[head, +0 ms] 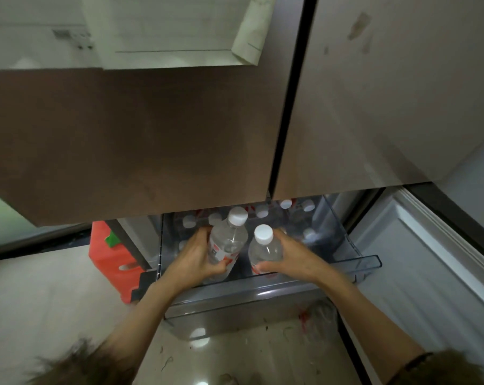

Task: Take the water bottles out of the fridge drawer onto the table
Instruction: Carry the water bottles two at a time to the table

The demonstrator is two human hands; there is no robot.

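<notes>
The clear fridge drawer [368, 263] is pulled out below the closed brown upper doors. Several water bottles with white caps [286, 204] stand inside it toward the back. My left hand [197, 258] grips a clear bottle with a red-and-white label [229, 240], raised above the others. My right hand [292, 258] grips a second clear bottle [265, 247] beside it, fingers curled round its body. Both bottles are upright, side by side, over the drawer's front half.
The brown fridge doors [152, 134] hang over the drawer's back. An open door panel [429, 240] stands to the right. An orange-red stool [115, 257] sits on the floor left of the drawer. The glossy floor [235, 357] lies in front.
</notes>
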